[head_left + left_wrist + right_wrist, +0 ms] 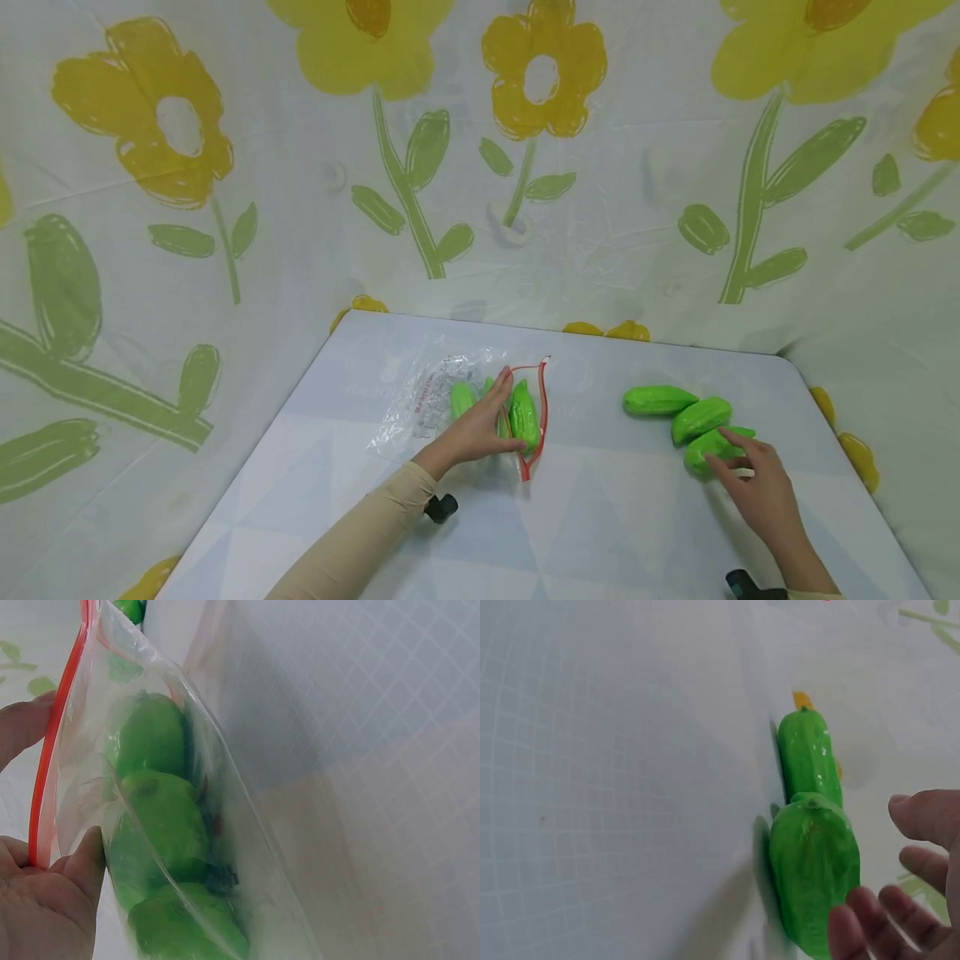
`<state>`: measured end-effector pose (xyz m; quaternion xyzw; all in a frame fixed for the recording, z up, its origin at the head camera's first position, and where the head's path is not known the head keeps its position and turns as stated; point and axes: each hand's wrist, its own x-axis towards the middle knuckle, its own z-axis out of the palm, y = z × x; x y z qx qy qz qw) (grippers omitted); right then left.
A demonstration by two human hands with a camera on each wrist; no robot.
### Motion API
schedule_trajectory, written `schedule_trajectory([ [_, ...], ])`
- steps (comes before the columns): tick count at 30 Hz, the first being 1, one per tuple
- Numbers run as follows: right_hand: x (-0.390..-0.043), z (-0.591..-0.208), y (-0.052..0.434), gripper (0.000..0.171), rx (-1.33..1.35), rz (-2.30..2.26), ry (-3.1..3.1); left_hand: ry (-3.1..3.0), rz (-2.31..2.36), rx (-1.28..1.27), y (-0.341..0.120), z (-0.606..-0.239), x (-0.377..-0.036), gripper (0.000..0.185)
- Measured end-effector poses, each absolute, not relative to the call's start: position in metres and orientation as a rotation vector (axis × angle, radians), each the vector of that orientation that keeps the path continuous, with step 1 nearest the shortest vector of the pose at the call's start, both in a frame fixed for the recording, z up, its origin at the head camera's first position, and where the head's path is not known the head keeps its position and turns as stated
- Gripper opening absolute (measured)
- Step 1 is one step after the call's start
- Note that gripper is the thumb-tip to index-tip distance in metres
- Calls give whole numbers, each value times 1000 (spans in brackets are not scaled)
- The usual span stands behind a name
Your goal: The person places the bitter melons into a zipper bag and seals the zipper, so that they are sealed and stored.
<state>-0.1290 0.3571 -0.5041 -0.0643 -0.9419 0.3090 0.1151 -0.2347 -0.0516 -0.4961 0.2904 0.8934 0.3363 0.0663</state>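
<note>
My left hand (pixel 471 433) pinches the red-edged mouth of the clear bag (pixel 450 400), which holds green gourds on the worktop (pixel 600 517). My right hand (pixel 757 487), fingers spread, touches the nearest of three loose gourds (pixel 708 448).

Beige long sleeve (pixel 352 542), black wrist mounts (pixel 441 507)
</note>
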Motion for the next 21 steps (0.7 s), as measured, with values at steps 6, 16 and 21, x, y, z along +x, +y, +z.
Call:
schedule_trajectory([
  [6, -130, -504, 359, 78, -340, 955, -2807, 2688, 1020, 862, -51, -496, -235, 113],
  [16, -134, -511, 359, 84, -354, 964, -2837, 2688, 1013, 865, -50, -496, -235, 113],
  [21, -135, -514, 359, 84, -321, 981, -2843, 2694, 999, 864, -51, -496, -235, 114],
])
